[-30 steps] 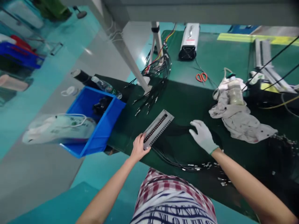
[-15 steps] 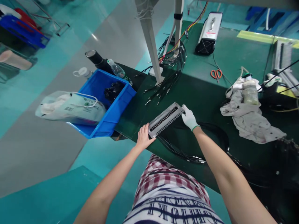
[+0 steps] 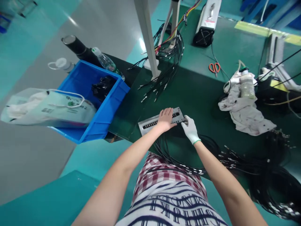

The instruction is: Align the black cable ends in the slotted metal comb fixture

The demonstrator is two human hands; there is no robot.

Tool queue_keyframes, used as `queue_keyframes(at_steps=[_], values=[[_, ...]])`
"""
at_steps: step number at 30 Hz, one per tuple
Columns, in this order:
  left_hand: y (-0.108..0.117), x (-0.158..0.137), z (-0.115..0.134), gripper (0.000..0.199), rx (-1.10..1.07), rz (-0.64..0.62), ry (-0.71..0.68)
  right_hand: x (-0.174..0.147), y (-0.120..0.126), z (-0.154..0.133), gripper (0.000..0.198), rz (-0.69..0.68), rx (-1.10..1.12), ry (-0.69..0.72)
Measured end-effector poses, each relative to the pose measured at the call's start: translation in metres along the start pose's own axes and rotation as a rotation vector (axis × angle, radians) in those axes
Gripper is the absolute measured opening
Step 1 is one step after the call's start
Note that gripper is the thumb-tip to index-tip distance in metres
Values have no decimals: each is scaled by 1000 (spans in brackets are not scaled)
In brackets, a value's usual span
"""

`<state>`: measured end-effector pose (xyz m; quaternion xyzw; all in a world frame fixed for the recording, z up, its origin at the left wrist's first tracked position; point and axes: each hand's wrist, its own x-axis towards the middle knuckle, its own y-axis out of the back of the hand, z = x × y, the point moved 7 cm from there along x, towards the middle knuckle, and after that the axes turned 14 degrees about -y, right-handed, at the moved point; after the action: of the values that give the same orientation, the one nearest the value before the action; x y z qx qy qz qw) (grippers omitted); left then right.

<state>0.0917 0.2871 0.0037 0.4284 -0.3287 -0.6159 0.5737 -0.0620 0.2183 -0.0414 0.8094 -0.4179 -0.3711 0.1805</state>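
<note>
A long slotted metal block point(image 3: 147, 121) lies on the green table near its front edge, with a dark slot of small teeth along its length. My bare left hand point(image 3: 165, 121) rests across the block's middle, fingers stretched out flat, and covers part of the slot. At the block's right end my right hand point(image 3: 191, 129), in a white glove, has its thumb and fingers closed round the end. Black cables point(image 3: 164, 153) with metal tips run beneath and in front of the block toward the lap.
A blue crate point(image 3: 96, 125) with a bag stands left, bottles behind it. A table leg point(image 3: 148, 40) rises beyond, among black cables. Orange-handled scissors point(image 3: 214, 68), a fan-ended device point(image 3: 207, 28), a bottle point(image 3: 247, 86) and grey cloth point(image 3: 246, 117) lie right. More cables point(image 3: 270, 163) heap there.
My left hand has moved from the block's left end to its middle, fingers now flat on top. The block has turned flatter and shifted slightly left. The view has shifted right.
</note>
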Motion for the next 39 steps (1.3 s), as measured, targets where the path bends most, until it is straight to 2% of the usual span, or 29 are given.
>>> queue_keyframes(at_steps=[2, 5, 11, 17, 19, 21, 23, 26, 28, 30, 32, 35, 37, 39], values=[[-10, 27, 8, 88, 9, -20, 26, 8, 0, -6, 51, 27, -21, -11], [-16, 44, 7, 85, 14, -51, 16, 14, 1, -9, 43, 55, -41, -40], [-11, 40, 2, 77, 27, -63, 24, 12, 0, -3, 34, 91, -47, -144], [-10, 39, 4, 73, -48, -22, 50, 13, 0, -3, 33, 83, -45, -177], [-2, 37, 7, 70, -67, 12, 44, 13, 1, -4, 34, 83, -40, -180], [18, 28, 12, 67, -94, 86, -4, 13, 1, -4, 33, 85, -32, -179], [51, 8, 18, 65, -134, 190, -85, 12, 1, -4, 31, 87, -21, -172], [112, -47, 21, 67, -157, 348, -148, 10, 1, -5, 28, 96, -4, -144], [144, -91, 15, 73, -188, 424, -92, 10, 2, -5, 30, 96, 4, -113], [164, -136, 4, 78, -241, 534, 21, 10, 3, -6, 33, 90, 13, -79], [174, -176, -6, 79, -309, 702, 113, 11, 5, -5, 37, 89, 22, -51], [174, -227, -24, 72, -414, 1009, 250, 9, 8, -6, 41, 83, 45, -14], [162, -259, -44, 66, -524, 1198, 434, 9, 9, -6, 44, 73, 59, 2], [137, -291, -70, 58, -727, 1369, 693, 9, 11, -7, 45, 72, 67, 7]])
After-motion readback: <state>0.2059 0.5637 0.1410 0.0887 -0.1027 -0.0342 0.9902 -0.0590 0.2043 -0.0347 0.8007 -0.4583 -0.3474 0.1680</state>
